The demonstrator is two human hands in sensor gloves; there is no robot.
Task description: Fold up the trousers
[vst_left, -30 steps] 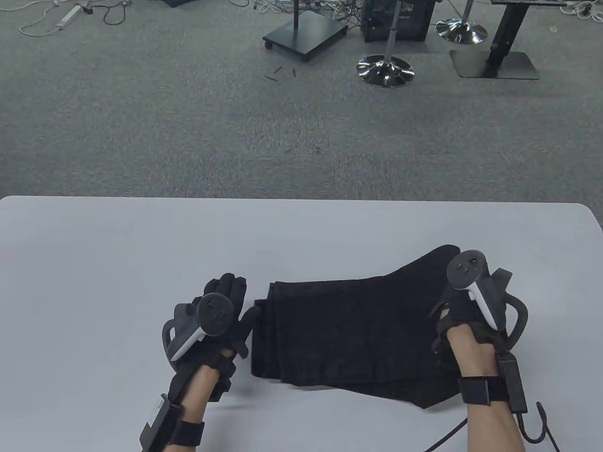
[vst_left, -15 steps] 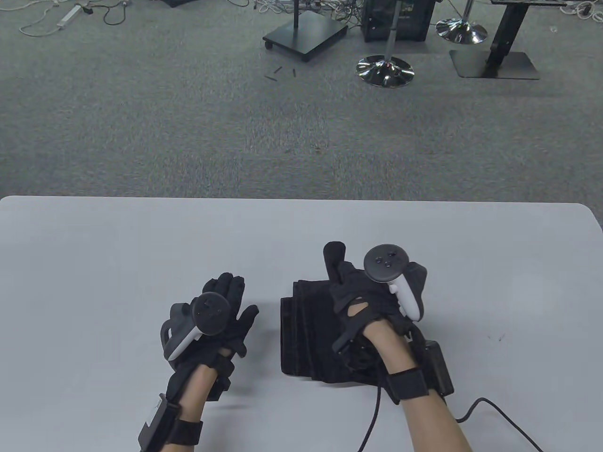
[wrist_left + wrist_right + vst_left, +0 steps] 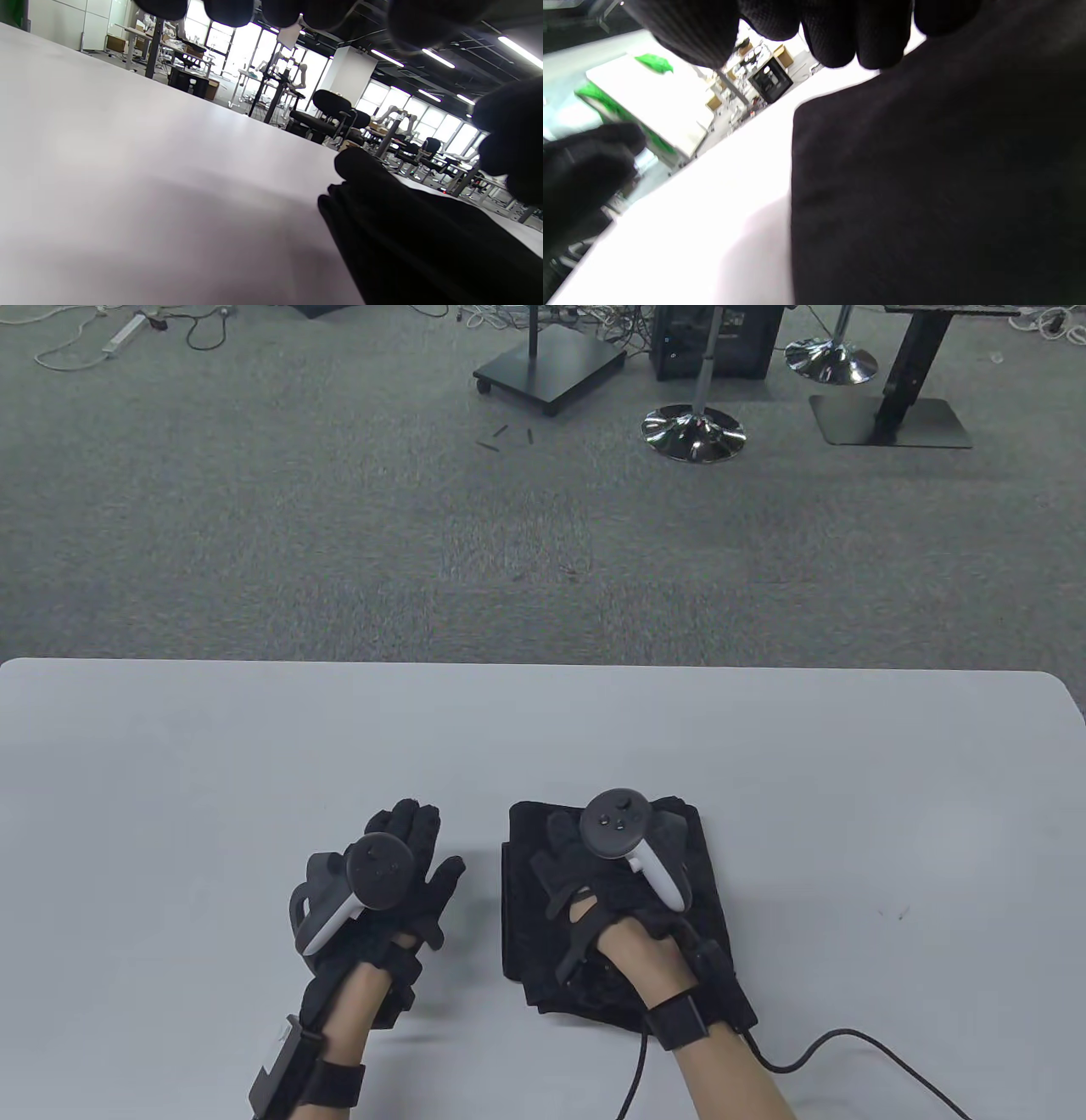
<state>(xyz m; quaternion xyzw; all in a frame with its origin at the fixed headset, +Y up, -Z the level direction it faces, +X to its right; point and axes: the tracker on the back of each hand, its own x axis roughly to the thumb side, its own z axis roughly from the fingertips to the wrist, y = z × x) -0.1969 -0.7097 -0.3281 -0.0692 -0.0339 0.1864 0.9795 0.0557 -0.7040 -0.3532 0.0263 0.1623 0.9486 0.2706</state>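
The black trousers (image 3: 708, 891) lie folded into a compact, roughly square stack on the white table (image 3: 170, 780), near its front edge. My right hand (image 3: 564, 857) lies on top of the stack with fingers spread; the cloth fills the right wrist view (image 3: 925, 190). My left hand (image 3: 416, 848) rests open and flat on the bare table just left of the stack, apart from it. The left wrist view shows the stack's layered left edge (image 3: 382, 212) and my fingertips (image 3: 229, 8) at the top.
A black cable (image 3: 848, 1052) runs from my right wrist across the table's front right. Beyond the far table edge is grey carpet with stand bases (image 3: 694, 432) and a wheeled platform (image 3: 550, 366).
My right hand carried the trousers' right part over to the left, folding it onto the stack, then came down on top. The wide cloth is now a compact square. My left hand stayed in place.
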